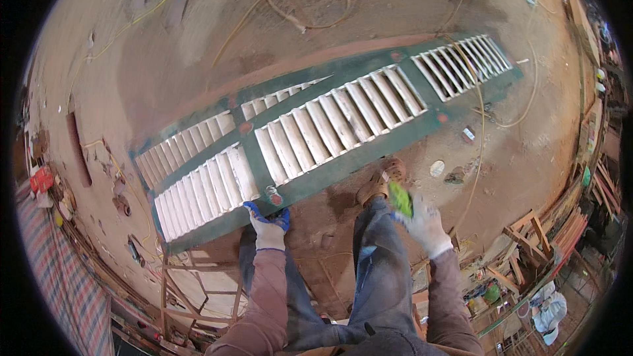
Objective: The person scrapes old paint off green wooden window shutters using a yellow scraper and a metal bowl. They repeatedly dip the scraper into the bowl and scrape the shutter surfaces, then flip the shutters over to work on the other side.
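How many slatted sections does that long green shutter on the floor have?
3 in the green shutter: left section, middle section, right section. The left hand grips its near edge.

Dusty reddish-brown floor [217, 59], seen from above. A long green louvred shutter [316, 128] w/ pale slats lies flat across it, near left to far right. Yellow cords [310, 23] loop over the floor at far centre. Small scraps & a pale disc [437, 169] lie near the shutter's right half.

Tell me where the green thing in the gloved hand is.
Head view, right of centre: the green object is in the right hand, above the right knee, beside the brown shoe.
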Tool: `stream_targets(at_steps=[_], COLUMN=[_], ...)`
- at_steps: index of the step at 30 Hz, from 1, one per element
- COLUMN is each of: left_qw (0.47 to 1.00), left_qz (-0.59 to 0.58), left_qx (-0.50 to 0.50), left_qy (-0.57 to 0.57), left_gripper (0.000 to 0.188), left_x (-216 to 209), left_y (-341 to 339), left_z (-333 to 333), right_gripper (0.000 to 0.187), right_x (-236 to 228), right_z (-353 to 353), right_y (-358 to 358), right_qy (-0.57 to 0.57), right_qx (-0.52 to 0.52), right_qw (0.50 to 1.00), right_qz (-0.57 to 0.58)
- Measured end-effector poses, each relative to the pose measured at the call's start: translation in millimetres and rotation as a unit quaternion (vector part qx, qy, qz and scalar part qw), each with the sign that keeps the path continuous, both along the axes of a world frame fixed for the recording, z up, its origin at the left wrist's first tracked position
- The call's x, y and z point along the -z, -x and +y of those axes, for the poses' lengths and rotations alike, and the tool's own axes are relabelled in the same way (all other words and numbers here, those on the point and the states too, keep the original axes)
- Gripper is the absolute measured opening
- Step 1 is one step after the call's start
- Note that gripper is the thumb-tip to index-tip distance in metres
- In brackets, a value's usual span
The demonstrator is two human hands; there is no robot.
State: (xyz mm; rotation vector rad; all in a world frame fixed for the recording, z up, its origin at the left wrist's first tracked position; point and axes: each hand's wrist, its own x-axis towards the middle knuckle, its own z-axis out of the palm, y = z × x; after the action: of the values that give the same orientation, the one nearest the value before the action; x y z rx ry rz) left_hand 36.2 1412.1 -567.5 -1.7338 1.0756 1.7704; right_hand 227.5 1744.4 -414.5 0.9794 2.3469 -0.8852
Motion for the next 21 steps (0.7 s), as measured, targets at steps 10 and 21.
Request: stream_targets(at_steps=[10,21], left_qw=[0.984,0.983], left_qz=[-0.086,-0.075], left_qx=[0.155,0.163], left_qy=[0.018,-0.04], left_gripper=[0.077,0.068], left_x=[-15,-1], left_y=[28,48], left_z=[-2,-16], right_gripper=[0.067,0.064], right_x=[-101,-92], right_z=[193,397], right_y=[35,-31], right_qy=[0.118,0.018], right_qx=[0.06,0.406], right_qw=[0.975,0.914], right_qz=[-0.179,-0.003])
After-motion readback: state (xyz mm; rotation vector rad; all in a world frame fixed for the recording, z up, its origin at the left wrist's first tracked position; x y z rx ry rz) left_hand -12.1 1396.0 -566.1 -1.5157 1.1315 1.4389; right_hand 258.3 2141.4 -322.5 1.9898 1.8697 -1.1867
